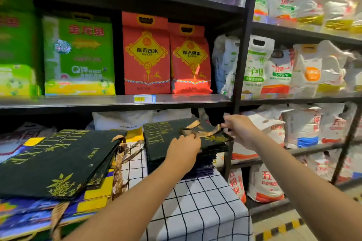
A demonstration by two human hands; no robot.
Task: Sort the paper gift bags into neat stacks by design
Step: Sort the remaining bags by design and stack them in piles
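Nearest me, on the bench's checked cloth (195, 197), lies a mixed heap of gift bags (58, 164), the top one dark green with gold "MILK DELUXE" lettering. Farther back sits the sorted stack of green bags (166, 141), bearing the same words; my left hand (183, 150) rests on it, fingers curled onto its gold ribbon handle (203, 132). My right hand (240, 127) pinches that ribbon's far end, just beyond the stack's edge.

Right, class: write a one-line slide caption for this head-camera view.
Both hands tidy the ribbon handles on a stack of dark green gift bags below shelves of rice.
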